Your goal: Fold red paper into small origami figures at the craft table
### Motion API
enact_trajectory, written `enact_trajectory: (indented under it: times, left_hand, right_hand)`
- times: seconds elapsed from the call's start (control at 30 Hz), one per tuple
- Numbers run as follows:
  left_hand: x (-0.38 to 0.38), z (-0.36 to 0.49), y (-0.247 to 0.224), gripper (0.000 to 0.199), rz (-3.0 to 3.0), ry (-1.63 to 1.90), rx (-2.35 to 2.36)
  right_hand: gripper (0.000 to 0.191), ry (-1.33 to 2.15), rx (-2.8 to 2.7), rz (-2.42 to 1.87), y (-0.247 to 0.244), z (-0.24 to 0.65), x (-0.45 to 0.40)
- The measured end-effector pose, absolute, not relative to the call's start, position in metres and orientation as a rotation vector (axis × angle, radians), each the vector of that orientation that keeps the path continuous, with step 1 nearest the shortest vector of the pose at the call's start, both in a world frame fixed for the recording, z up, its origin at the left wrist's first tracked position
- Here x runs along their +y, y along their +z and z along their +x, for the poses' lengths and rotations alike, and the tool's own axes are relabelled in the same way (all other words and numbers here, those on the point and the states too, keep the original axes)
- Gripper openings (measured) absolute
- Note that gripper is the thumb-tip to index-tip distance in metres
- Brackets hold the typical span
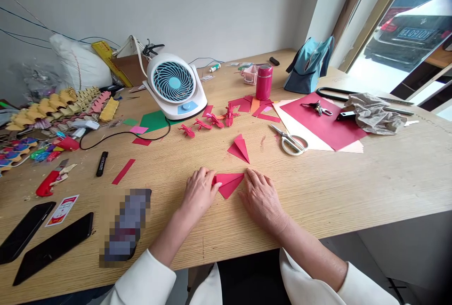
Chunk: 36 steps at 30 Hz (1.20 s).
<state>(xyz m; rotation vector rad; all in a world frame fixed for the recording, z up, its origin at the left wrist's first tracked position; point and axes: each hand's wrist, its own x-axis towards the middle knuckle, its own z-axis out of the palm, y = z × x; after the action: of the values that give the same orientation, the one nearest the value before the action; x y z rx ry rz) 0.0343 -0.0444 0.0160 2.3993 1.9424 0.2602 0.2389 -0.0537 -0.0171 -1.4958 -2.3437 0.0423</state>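
Note:
A piece of folded red paper (229, 183) lies on the table between my hands, its creased layers coming to a point at the right. My left hand (199, 194) pinches its left end, with the thumb on top and the fingers curled along the far side. At the right point, the fingertips of my right hand (263, 199) are closed together and press the paper down; part of that tip is hidden beneath them. Just beyond lies a second folded red paper (240, 149), touched by neither hand.
Farther back stand several small red folded figures (216, 120), a white fan (174, 84) and a pink flask (264, 82). Scissors (294, 145) lie right, beside red sheets (325, 126). A red-handled knife (49, 180), a black marker (102, 164) and phones (52, 248) are at left.

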Motion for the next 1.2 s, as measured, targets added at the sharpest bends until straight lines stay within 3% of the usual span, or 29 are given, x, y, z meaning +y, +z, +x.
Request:
enact_trajectory:
  times: [0.27,0.5,0.67,0.9,1.03,1.2]
  left_hand:
    - [-0.009,0.033,0.012,0.017,2.076,0.235,1.816]
    - [0.015,0.034,0.031,0.017,1.866,0.296,1.24]
    - [0.026,0.044,0.038,0.024,1.792,0.571,1.053]
    - [0.039,0.029,0.019,0.048,1.215,1.154,1.028]
    - [0.039,0.027,0.002,0.045,1.058,1.177,1.032]
    - [0.038,0.03,-0.008,0.041,1.069,1.193,1.065]
  right_hand:
    - [0.036,0.237,-2.255,-1.425,-0.013,0.245,-0.05]
    - [0.043,0.358,-2.117,-1.274,-0.008,0.254,-0.03]
    - [0.009,0.668,-2.223,-1.28,0.019,0.254,0.01]
    - [0.031,1.229,-1.788,-1.069,0.012,0.235,0.061]
    - [0.047,1.279,-1.659,-1.045,-0.008,0.217,0.062]
    - [0.049,1.321,-1.601,-1.039,-0.017,0.216,0.051]
